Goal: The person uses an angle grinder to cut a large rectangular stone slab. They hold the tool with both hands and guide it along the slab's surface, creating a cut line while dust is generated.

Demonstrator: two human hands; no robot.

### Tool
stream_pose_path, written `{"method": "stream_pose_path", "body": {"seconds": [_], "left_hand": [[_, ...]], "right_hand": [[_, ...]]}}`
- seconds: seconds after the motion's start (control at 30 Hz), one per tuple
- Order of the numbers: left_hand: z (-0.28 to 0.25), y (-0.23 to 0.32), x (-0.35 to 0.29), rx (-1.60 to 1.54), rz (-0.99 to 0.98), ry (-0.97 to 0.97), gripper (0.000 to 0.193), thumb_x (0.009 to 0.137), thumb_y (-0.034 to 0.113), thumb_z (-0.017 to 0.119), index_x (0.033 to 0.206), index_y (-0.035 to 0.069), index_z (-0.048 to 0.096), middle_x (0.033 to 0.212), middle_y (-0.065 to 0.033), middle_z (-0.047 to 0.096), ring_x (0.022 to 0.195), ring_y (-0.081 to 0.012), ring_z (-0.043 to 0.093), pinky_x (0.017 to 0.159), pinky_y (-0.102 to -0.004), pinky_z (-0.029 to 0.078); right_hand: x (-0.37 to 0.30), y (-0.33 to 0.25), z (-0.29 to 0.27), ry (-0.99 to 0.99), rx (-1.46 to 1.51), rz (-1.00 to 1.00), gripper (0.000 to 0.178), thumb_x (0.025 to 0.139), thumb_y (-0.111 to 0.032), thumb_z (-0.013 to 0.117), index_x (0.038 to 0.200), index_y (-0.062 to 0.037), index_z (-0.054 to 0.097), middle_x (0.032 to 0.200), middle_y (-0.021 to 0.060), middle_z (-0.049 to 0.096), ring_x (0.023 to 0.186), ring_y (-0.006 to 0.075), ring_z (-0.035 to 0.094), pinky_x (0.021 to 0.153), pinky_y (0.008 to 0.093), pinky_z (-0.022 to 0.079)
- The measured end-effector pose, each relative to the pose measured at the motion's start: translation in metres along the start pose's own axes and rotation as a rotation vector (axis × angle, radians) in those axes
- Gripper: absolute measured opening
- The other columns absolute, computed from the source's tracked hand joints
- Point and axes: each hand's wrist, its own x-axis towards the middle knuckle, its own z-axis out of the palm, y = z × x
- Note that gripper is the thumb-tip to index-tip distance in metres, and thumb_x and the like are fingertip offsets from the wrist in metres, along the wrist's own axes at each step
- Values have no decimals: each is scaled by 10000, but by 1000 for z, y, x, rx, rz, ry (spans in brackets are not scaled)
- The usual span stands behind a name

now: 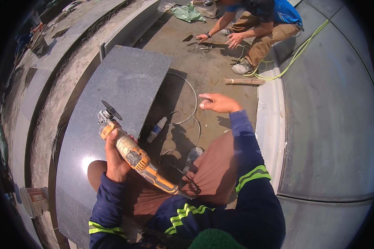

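Note:
An orange angle grinder with a dusty, pale-wrapped body is gripped in my left hand. Its dark thin disc points up and away, over a grey stone slab. From the grinder's tail, a dark cord runs down by my knees. My right hand is held out in the air over the sandy ground, index finger and thumb stretched forward and nothing visible in it. Between slab and knees lies a white and blue bottle.
A co-worker crouches at the far right, one hand by a trowel. A stick bundle, a yellow-green hose and a pale cable lie about. Dark panels stand right; a bucket sits left.

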Motion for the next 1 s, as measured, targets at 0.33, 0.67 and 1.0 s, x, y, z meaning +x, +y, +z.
{"method": "stream_pose_path", "body": {"seconds": [0.33, 0.67, 1.0], "left_hand": [[-4, 6, 4, -80, -30, -25, 462, 877, 452, 757, 1127, 94, 605, 920, -123, 676, 823, -283, 716, 729, -479, 633], [20, -11, -21, -161, 105, -313, 480, 996, 456, 611, 1250, 49, 603, 1028, -138, 699, 851, -237, 713, 714, -386, 617], [8, -20, -22, -107, 40, -208, 437, 954, 444, 659, 1177, 73, 601, 966, -131, 687, 824, -257, 714, 711, -427, 622]], "right_hand": [[-6, -118, -7, -169, 646, -495, 816, 1022, -182, 710, 1703, -160, 261, 977, 53, 654, 858, 117, 582, 782, 271, 505], [-76, -407, 105, -844, 206, -1279, 884, 855, 33, 675, 1668, -95, 355, 714, 26, 560, 619, 112, 545, 618, 308, 473], [-141, -472, 73, -807, -81, -1555, 845, 836, 71, 681, 1626, -79, 422, 831, 122, 664, 653, 278, 641, 647, 398, 507]]}}
